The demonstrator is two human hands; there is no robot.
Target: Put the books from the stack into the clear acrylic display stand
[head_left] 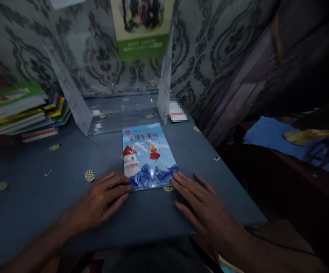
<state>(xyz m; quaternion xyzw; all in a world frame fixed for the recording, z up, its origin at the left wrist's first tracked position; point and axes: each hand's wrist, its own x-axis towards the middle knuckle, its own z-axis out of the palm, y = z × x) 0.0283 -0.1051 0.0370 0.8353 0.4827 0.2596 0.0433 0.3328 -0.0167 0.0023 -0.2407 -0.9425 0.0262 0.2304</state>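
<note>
When scanning from the left, leave the stacked books (19,110) alone. Note the left hand (106,197), with fingers together but clamped on nothing, tips at the near left corner of the picture book (150,157). Find the picture book flat on the blue-grey table cover (150,216), face up, just in front of the clear stand (81,113); touching or not, cannot tell. Note the right hand (204,204), with thumb apart, gripping nothing, fingertips at the near right corner. Probably best: press both corners lightly, evenly.
</note>
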